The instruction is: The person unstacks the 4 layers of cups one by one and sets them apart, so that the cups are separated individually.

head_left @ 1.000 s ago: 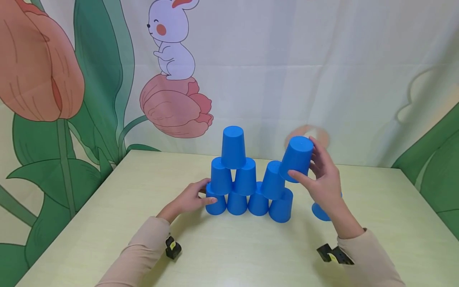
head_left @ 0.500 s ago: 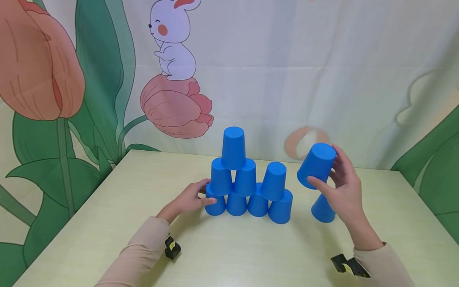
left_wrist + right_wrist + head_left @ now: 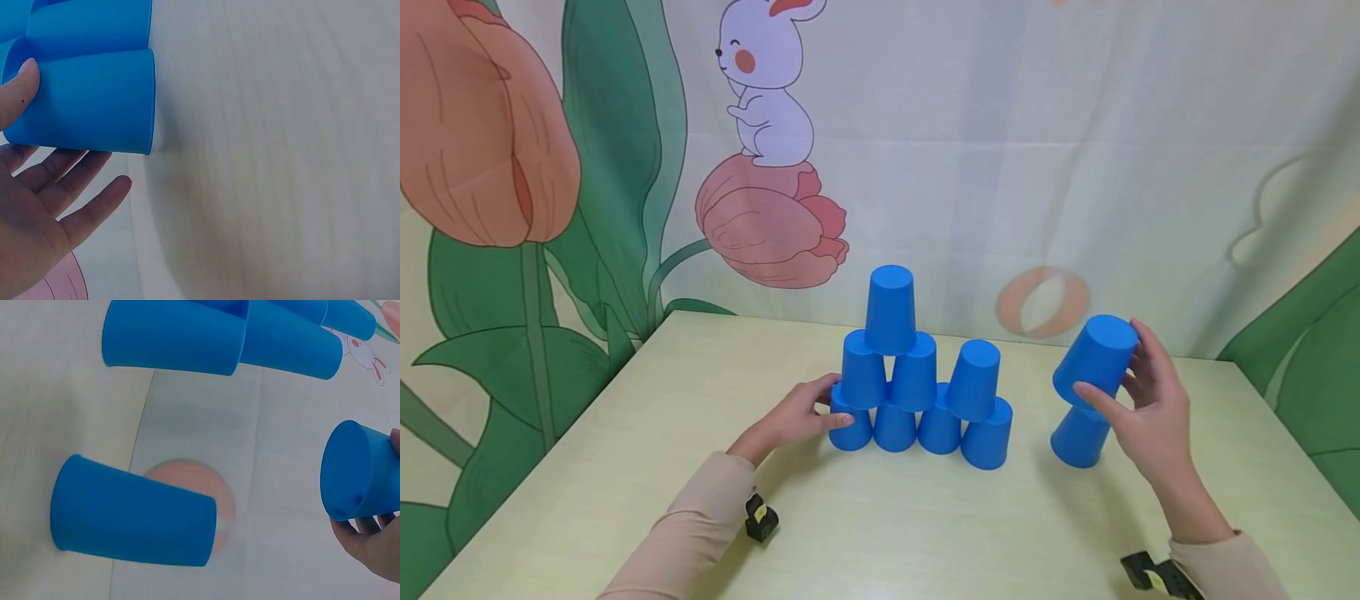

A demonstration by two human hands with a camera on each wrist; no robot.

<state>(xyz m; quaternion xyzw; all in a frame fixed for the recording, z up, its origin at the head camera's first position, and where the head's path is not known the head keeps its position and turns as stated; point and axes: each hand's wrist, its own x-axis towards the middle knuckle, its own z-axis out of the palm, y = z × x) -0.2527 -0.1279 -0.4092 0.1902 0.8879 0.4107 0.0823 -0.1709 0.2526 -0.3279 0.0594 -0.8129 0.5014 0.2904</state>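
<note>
Blue cups stand upside down in a stepped pyramid on the table. My left hand (image 3: 797,414) has its thumb in front of the leftmost bottom cup (image 3: 853,435) and its fingers behind it; the left wrist view shows that cup (image 3: 94,100) between thumb and fingers. At the right, my right hand (image 3: 1157,421) grips another blue cup (image 3: 1093,358), mouth down and tilted. Below it a lone cup (image 3: 1077,442) stands upside down on the table, apart from the pyramid. In the right wrist view the held cup (image 3: 381,469) hangs clear of the lone cup (image 3: 134,515).
Two cups form the second tier at left, with a single top cup (image 3: 891,310) over them. One more second-tier cup (image 3: 975,381) rests at the right end of the bottom row. Behind the pale table (image 3: 925,533) hangs a printed curtain (image 3: 925,167).
My right hand has carried its cup rightward and slightly down, from beside the right second-tier cup to over the lone cup. The left hand and the pyramid have stayed in place.
</note>
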